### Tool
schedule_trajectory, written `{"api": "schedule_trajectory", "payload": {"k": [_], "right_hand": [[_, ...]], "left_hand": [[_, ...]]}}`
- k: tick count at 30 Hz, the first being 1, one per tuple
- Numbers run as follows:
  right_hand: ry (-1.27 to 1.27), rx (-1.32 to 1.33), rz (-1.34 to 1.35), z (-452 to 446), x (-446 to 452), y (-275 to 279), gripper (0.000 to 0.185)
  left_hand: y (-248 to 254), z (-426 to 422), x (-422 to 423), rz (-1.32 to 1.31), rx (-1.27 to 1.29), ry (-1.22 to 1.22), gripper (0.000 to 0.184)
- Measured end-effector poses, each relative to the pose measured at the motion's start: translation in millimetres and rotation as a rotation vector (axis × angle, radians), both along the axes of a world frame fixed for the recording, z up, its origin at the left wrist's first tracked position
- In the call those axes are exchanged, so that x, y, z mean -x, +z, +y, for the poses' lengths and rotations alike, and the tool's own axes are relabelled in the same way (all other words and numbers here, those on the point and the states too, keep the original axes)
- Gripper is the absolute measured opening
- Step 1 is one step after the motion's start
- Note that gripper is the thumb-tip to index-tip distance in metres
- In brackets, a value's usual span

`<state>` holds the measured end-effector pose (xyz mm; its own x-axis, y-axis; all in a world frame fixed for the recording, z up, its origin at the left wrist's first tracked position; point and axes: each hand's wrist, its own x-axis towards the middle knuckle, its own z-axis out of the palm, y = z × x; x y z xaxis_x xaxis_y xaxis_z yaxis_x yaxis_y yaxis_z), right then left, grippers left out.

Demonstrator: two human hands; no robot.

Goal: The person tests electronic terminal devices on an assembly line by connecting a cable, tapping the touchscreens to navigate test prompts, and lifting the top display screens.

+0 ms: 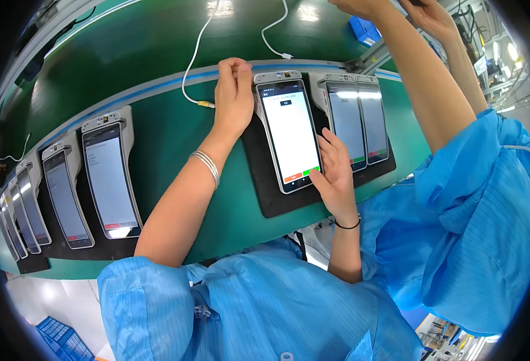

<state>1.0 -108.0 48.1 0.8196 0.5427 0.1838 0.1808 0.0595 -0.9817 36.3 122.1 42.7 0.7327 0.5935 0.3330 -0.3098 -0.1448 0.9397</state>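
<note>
A handheld payment terminal [290,135] with a lit white screen lies on a black mat [271,204] in front of me. Red and green buttons show at the bottom of its screen. My left hand [235,96] is curled beside the terminal's top left corner; whatever its fingers hold, if anything, is hidden. A white cable with a yellow connector [206,104] lies against that hand. My right hand [337,177] is at the lower right of the terminal, thumb on the green button and fingers stretched along the side edge.
Two dimmer terminals [355,123] lie to the right, several more [109,174] to the left on the green bench [180,132]. Another white cable [271,42] hangs beyond the blue-striped rail. A co-worker's arm [424,84] reaches over at right, near a blue box [364,30].
</note>
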Motion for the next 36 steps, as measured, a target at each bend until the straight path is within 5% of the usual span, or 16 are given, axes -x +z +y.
{"api": "schedule_trajectory", "payload": {"k": [36], "right_hand": [[0.014,-0.050,-0.051,0.3,-1.4,-12.1,0.065]], "left_hand": [[-15.3,7.1,-5.6,0.016,-0.066,0.012,0.028]]}}
